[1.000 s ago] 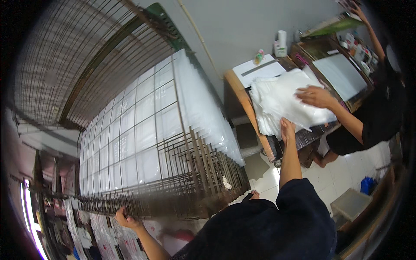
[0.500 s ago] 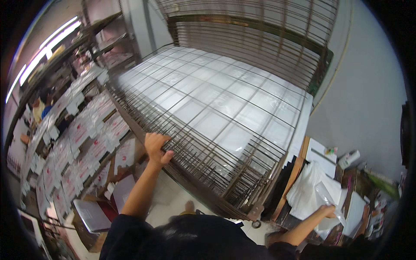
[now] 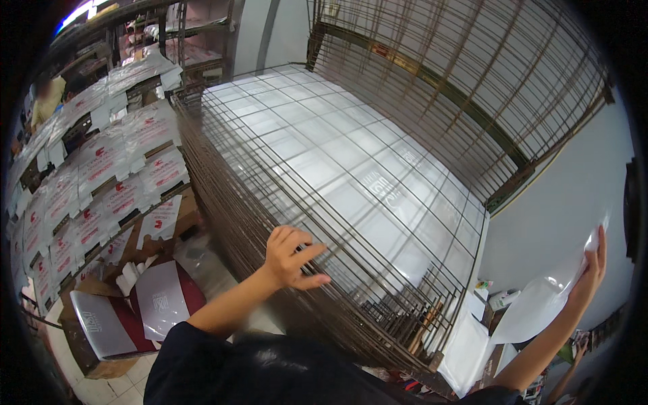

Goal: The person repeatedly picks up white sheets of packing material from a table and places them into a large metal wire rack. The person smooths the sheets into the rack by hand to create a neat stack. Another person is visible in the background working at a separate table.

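My left hand hovers at or just over the near edge of a wire drying rack, fingers and thumb spread; whether it touches the wires I cannot tell. Under the wire grid lie white and translucent plastic sheets, some with a white print. At the far right my right hand is raised, pinching the edge of a clear plastic sheet or bag, which hangs down and curls toward the rack's right corner. Below it rests a pile of white plastic sheets.
More wire racks stand tilted up against the wall. Several printed plastic sheets are spread on the left. Lower left, a cardboard box holds printed plastic pieces. A person is far left; another person's arm shows lower right.
My right hand has risen from the pile at the lower right, lifting the clear sheet. My left hand has shifted right along the rack and spread its fingers. The view has turned.
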A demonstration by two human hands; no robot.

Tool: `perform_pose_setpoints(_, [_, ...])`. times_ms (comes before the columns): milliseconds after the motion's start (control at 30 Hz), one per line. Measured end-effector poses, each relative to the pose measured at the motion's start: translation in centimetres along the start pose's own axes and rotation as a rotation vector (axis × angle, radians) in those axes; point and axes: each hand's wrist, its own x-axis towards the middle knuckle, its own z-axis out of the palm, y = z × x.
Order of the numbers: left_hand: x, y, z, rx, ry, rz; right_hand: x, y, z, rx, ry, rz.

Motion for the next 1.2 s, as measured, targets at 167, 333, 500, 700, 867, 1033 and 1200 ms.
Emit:
perform_pose_setpoints(167, [-1.5, -7.0, -4.5, 0.124, 0.084, -0.093, 2.4, -10.1, 17.2, 0.166, -0.411, -0.06])
perform_pose_setpoints(333, [-3.4, -15.0, -8.1, 0.144, 0.0, -0.235, 2.4, -20.0, 32.3, 0.298, -0.758, -0.059])
perform_pose_setpoints(500, [-3.8, -22.0, -10.0, 0.141, -0.14, -0.228, 1.8, -27.2, 48.4, 0.609, -1.151, -0.076])
perform_pose_setpoints(700, [-5.9, -26.9, -7.3, 0.125, -0.037, 0.01, 1.8, -34.4, 62.6, 0.643, -1.398, -0.279])
perform_pose_setpoints(867, [-7.6, -28.7, -5.2, 0.079, 0.043, 0.078, 1.4, -37.0, 70.0, 0.678, -1.4, -0.183])
perform_pose_setpoints(1033, [-6.9, -28.5, -4.6, 0.055, 0.142, 0.102, 4.4, -30.7, 75.6, 0.663, -1.155, -0.186])
perform_pose_setpoints(1200, [-7.0, -29.1, -4.8, 0.058, 0.168, 0.084, 5.1, -19.6, 80.4, 0.793, -0.957, 0.197])
